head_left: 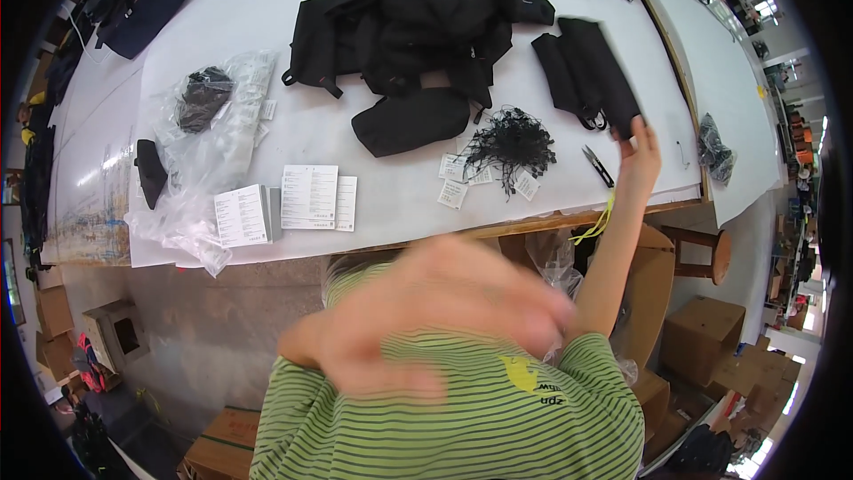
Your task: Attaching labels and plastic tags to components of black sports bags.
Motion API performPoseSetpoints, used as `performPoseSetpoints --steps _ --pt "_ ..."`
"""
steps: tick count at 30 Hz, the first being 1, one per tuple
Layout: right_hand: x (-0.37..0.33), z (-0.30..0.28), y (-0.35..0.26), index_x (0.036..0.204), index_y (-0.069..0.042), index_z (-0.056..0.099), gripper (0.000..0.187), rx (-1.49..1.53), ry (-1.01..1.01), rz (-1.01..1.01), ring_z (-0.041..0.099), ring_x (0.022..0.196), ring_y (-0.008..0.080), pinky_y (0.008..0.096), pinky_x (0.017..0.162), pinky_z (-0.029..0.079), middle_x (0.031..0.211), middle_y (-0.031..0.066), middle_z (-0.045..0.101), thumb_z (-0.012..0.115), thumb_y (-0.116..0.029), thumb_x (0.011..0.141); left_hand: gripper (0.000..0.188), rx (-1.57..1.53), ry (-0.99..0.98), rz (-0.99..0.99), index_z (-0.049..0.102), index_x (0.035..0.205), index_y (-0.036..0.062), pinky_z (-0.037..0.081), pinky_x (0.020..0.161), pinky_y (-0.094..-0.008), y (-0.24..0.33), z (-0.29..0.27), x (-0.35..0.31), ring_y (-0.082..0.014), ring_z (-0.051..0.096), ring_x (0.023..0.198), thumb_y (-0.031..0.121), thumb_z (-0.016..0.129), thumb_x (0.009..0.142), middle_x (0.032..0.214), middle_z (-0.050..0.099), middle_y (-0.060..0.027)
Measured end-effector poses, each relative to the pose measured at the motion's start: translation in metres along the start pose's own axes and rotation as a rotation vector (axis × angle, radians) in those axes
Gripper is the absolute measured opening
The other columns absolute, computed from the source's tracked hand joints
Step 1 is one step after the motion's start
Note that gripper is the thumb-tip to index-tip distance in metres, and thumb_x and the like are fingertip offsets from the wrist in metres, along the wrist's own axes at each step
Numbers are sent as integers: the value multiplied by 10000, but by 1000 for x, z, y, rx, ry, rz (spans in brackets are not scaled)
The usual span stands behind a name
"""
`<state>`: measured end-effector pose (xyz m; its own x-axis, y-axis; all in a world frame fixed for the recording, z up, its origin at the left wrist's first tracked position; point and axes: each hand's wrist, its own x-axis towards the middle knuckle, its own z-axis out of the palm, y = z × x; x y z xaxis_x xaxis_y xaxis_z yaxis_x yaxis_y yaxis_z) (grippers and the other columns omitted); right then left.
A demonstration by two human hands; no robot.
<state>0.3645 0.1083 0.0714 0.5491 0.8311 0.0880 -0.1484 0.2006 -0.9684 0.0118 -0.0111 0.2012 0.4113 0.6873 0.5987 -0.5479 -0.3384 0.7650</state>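
My right hand [640, 158] reaches out over the right part of the table, its fingers at the near corner of a long flat black fabric pouch [597, 67]. They appear to grip that corner. Another black pouch [555, 71] lies against its left side. In front of my chest, my left hand [444, 293] is smeared by motion; its fingers do not show clearly, and no object can be made out in it. Black-handled thread snips [598, 166] with a yellow-green ribbon lie just left of my right hand. A tangle of black tag strings [511, 147] with white tags sits further left.
A heap of black bags [400, 27] covers the table's far middle, with one black pouch [411, 122] before it. Stacks of white printed cards [309, 197] and clear plastic bags [213, 151] lie left. Cardboard boxes [702, 338] and a wooden stool [711, 253] stand right.
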Motion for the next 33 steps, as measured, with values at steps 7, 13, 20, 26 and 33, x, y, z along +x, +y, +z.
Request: performPoseSetpoints --steps 7,13,20,26,33 --pt "137 -46 85 1020 115 557 305 8 182 27 602 907 277 371 798 593 1003 172 580 695 -95 846 323 -321 -194 193 586 1153 -30 428 938 -376 28 3 13 -310 552 1118 188 493 935 1225 562 -230" --pt "131 -32 96 1032 26 614 413 -230 243 386 590 650 191 300 562 536 891 100 609 790 -242 771 294 -426 -202 193 586 1191 40 392 991 -361 54 -2 -6 -296 551 1146 135 451 947 1257 561 -190" --pt "51 7 55 1101 -26 596 343 -437 307 -291 502 503 94 195 439 399 868 72 595 725 -171 818 333 -687 -354 139 586 1235 123 350 1053 -344 73 -16 -5 -281 550 1178 72 401 962 1294 560 -142" --pt "-46 59 64 943 -86 671 111 -619 -344 -201 455 524 34 206 474 338 710 -4 613 668 -123 838 300 -866 -478 251 567 1124 -59 528 778 -463 35 -45 -35 -402 604 996 167 503 936 1180 543 -294" --pt "-91 106 74 891 -113 654 120 -1017 -889 -338 604 673 238 350 606 469 750 50 590 668 -131 773 541 1163 521 -718 407 1339 -15 333 1037 -442 -54 -92 -130 -356 455 1227 169 597 867 1355 442 -234"
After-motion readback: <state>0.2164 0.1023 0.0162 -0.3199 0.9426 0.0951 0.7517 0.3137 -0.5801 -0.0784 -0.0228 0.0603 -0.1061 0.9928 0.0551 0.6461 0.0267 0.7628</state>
